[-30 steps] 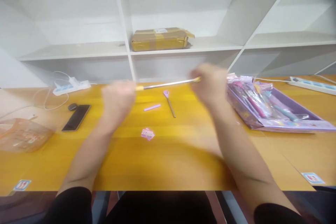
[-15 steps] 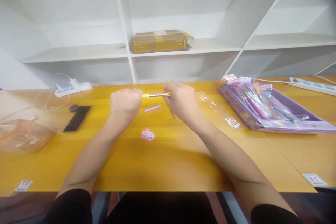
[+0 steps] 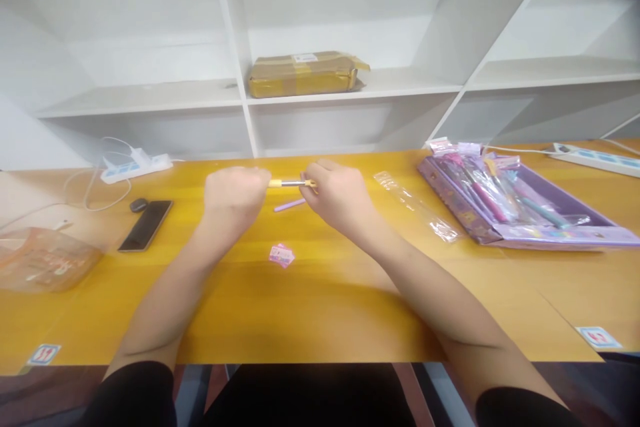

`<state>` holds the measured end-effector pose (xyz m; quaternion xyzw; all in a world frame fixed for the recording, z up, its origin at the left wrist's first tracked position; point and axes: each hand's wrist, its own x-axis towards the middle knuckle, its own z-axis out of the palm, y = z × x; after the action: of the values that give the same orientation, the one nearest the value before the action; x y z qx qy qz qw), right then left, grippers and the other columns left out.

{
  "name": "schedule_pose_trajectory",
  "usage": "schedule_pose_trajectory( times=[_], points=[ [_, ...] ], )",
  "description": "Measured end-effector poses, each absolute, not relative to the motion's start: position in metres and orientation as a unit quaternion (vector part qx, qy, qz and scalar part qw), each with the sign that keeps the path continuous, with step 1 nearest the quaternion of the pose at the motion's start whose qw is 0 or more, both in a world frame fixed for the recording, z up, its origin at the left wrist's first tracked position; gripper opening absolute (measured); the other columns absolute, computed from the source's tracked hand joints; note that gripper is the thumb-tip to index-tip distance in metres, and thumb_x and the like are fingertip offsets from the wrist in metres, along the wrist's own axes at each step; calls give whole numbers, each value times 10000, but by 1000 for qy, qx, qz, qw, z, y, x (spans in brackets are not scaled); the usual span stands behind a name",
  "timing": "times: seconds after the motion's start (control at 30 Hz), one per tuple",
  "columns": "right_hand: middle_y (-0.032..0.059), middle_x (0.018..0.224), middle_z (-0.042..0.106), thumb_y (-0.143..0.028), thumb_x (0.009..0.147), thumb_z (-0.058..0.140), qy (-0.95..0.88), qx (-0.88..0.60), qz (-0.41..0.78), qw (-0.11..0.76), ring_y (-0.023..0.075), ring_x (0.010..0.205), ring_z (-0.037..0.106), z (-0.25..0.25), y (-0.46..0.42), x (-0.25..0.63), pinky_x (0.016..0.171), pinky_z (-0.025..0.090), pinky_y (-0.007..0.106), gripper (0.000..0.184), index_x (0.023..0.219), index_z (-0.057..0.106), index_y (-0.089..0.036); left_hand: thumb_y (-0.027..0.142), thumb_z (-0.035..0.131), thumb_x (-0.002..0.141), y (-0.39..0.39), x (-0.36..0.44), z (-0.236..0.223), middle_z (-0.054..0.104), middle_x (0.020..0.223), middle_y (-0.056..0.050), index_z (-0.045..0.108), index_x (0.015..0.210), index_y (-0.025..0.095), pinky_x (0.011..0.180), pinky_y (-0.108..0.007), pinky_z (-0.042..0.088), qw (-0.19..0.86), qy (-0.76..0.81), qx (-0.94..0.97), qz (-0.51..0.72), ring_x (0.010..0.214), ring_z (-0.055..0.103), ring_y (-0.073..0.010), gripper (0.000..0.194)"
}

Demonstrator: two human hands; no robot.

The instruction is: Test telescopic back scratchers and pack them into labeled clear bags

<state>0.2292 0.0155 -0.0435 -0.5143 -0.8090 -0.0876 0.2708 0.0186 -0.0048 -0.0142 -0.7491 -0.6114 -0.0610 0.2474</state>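
My left hand (image 3: 237,199) is closed in a fist around the yellow end of a pen (image 3: 293,183). My right hand (image 3: 337,193) is closed on the pen's other end, where a bit of yellow shows at the fingers. A silver section of the pen lies bare between the two hands, and its ends are hidden in them. Just below, a thin purple stick (image 3: 289,205) rests on the table, partly covered by my right hand. A small pink card (image 3: 282,255) lies closer to me.
To the right are a clear plastic sleeve (image 3: 416,207) and a purple box (image 3: 590,237) of wrapped pens. A phone (image 3: 146,225), a black earbud case-like item (image 3: 139,205), a power strip (image 3: 136,168) and an orange bag (image 3: 47,259) sit left. A taped carton (image 3: 303,77) occupies the shelf.
My right hand has moved slightly left, nearer my left hand, with less of the pen showing between them. A thin brownish stick seen under my right hand is now hidden.
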Motion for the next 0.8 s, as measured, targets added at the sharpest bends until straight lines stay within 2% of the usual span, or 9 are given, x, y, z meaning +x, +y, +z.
schedule_pose_trajectory(
  times=[0.33,0.53,0.8],
  points=[
    [77,941,761,-233,1023,578,-816,-518,-100,238,208,761,629,-42,22,235,639,233,314,244,1088,812,-207,191,496,1024,-2,22,-14,731,797,-134,747,876,202,573,-361,236,225,-620,-751,-29,719,670,-289,292],
    [75,967,783,-246,1037,567,-815,-523,-100,229,204,766,635,-44,24,236,640,221,317,266,1114,820,-219,201,516,1031,0,21,-17,729,786,-125,739,857,201,580,-358,228,221,-616,-755,-42,689,652,-269,283],
    [77,935,773,-288,1055,562,-812,-529,-100,225,198,740,623,-44,25,236,631,216,319,264,1065,814,-212,216,513,1026,1,23,-17,732,781,-129,750,860,201,575,-360,237,216,-616,-756,-39,687,662,-283,289]
  ],
)
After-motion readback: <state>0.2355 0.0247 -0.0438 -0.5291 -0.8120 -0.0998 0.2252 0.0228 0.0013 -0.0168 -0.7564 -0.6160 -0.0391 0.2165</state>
